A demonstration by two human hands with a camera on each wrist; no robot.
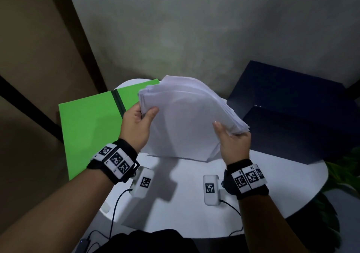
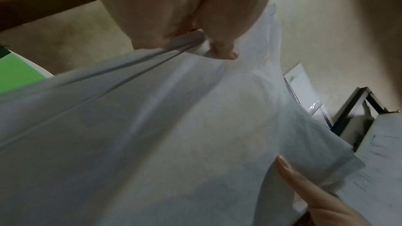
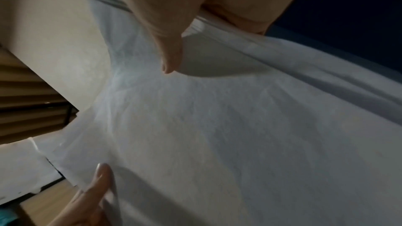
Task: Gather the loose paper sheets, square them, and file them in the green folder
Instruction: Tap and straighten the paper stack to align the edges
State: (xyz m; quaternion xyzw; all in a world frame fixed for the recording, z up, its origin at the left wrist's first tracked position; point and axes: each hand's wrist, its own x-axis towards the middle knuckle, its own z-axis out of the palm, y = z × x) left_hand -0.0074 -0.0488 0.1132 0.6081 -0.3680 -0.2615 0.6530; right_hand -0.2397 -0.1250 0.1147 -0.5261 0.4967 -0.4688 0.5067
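Green folder (image 1: 91, 128) lies flat on the left side of the round white table (image 1: 272, 184), overhanging its edge; dark band runs across it near the far end, nothing visibly in it. Paper stack (image 1: 183, 120) is held upright between both hands over the table centre, bottom edge on or just above the tabletop, can't tell which from the head view. Sheets not square: top corners fan out to the right and the left-side edges are staggered. Left hand (image 1: 136, 126) grips the stack's left edge, thumb across the front sheet, fingers behind. Right hand (image 1: 233, 143) grips the right edge low down, thumb on the front, fingers curled round the back. Wrist views are blurred, mostly white paper with a thumb pressed on it. Dark navy box (image 1: 292, 112) sits at the table's right rear, touching the edge. Grey plaster wall (image 1: 194, 28) behind, green plant leaves (image 1: 342, 174) at far right
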